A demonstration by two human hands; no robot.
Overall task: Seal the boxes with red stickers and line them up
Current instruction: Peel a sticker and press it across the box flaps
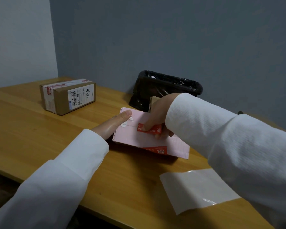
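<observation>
A brown box (pixel 68 96), taped and labelled, is seen at the far left of the wooden table (pixel 23 138). The pink box (pixel 149 141) at centre is steadied by the left hand (pixel 113 123), fingers straight and together along its left side. A red sticker (pixel 149 128) is pressed onto its top by the right hand (pixel 157 113), fingertips bunched. A backing sheet (pixel 195 189) lies nearer right; a black bin (pixel 167 86) stands behind.

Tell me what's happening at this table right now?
A person is sealing a pink box on the wooden table. The left hand rests flat against its left side, steadying it, while the right hand presses a red sticker onto the lid. Another red sticker already sits on the front edge. A taped brown box stands farther back on the left.
</observation>
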